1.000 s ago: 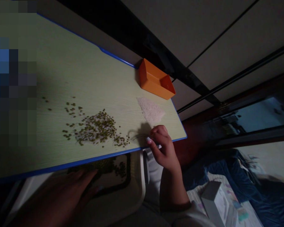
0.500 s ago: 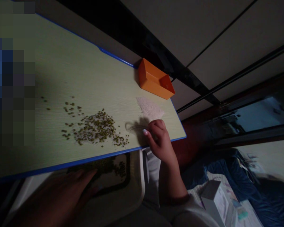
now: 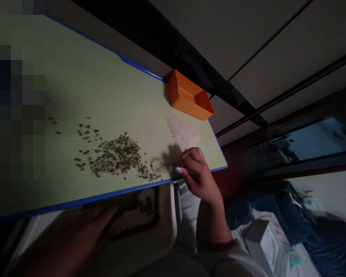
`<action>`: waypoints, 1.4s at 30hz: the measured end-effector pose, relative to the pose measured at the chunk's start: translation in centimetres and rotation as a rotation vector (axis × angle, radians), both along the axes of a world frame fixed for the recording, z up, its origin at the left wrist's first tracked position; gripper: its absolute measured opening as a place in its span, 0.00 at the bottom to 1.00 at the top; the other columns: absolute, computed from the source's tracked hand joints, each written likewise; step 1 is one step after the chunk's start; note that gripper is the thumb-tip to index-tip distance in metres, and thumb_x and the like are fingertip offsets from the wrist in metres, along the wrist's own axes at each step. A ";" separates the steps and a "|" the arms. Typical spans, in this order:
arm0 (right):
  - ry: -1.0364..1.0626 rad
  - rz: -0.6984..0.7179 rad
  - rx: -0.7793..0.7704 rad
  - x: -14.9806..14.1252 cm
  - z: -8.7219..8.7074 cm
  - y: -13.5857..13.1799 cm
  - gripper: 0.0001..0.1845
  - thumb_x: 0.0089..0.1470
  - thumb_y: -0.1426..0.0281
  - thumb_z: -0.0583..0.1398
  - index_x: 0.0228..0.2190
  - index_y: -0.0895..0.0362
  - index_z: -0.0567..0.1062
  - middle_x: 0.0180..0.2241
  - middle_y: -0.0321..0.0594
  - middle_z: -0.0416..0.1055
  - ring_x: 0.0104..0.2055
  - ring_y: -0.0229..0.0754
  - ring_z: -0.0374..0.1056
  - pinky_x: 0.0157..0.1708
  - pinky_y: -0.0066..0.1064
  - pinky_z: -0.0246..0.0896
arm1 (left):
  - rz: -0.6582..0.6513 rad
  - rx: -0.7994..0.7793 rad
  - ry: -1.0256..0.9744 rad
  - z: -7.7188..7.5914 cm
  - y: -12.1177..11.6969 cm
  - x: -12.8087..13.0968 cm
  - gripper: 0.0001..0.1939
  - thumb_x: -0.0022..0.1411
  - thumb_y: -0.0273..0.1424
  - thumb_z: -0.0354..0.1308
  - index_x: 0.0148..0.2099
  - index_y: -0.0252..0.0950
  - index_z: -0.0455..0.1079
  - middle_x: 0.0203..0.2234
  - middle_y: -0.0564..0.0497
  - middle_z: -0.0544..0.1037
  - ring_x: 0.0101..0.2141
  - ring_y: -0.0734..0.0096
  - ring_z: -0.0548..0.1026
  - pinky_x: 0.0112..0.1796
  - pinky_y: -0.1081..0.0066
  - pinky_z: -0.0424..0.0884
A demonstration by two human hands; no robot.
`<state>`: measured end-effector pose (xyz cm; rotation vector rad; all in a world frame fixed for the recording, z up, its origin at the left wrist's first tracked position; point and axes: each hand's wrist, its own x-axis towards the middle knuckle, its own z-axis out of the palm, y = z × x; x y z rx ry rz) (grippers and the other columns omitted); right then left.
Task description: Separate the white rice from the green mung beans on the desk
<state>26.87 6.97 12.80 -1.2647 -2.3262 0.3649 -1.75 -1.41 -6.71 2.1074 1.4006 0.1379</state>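
Observation:
A heap of green beans mixed with white grains (image 3: 115, 156) lies on the pale green table (image 3: 83, 84). Right of it sits a small pile of white rice (image 3: 183, 132). My right hand (image 3: 197, 173) is closed round a clear spoon-like tool (image 3: 163, 168) whose tip rests on the table beside the beans, near the front edge. My left hand (image 3: 75, 238) lies flat, fingers stretched, below the table edge on a white tray (image 3: 161, 234) that holds more green beans (image 3: 135, 202).
An orange box (image 3: 190, 98) stands at the table's far right corner. The table has a blue rim (image 3: 103, 196). A white carton (image 3: 258, 242) lies on patterned bedding at the lower right. A blurred patch covers the left side.
My right hand with the clear tool slid back and forth a little beside the beans, ending nearer the front edge. The left hand has stayed still.

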 end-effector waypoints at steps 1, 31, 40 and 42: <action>0.005 -0.007 0.009 0.2 0.0 -0.1 0.08 0.67 0.69 0.58 0.32 0.52 0.70 0.40 0.41 0.68 0.48 0.49 0.64 0.49 0.45 0.58 | -0.001 0.001 0.007 0.1 0.1 0.0 0.27 0.65 0.48 0.48 0.61 0.51 0.74 0.56 0.44 0.82 0.53 0.43 0.81 0.55 0.39 0.74; 0.014 0.032 -0.020 0.8 0.4 -0.3 0.10 0.66 0.69 0.58 0.30 0.53 0.69 0.39 0.42 0.67 0.48 0.49 0.64 0.49 0.45 0.59 | 0.039 0.042 -0.065 -0.8 -0.4 -0.1 0.26 0.65 0.48 0.50 0.59 0.48 0.76 0.52 0.42 0.84 0.49 0.41 0.82 0.51 0.39 0.76; 0.020 0.070 -0.037 0.8 0.7 -0.7 0.10 0.65 0.70 0.58 0.30 0.53 0.68 0.38 0.41 0.66 0.47 0.48 0.63 0.49 0.45 0.58 | 0.002 -0.027 0.019 0.9 0.2 0.1 0.27 0.65 0.47 0.48 0.60 0.46 0.76 0.54 0.41 0.83 0.52 0.41 0.81 0.54 0.40 0.75; 0.022 0.076 -0.040 0.8 0.8 -0.7 0.10 0.65 0.70 0.58 0.30 0.53 0.67 0.38 0.41 0.66 0.46 0.48 0.63 0.48 0.45 0.58 | 0.008 -0.033 0.028 1.1 0.2 0.1 0.28 0.64 0.48 0.48 0.60 0.48 0.75 0.56 0.42 0.82 0.53 0.41 0.80 0.55 0.39 0.74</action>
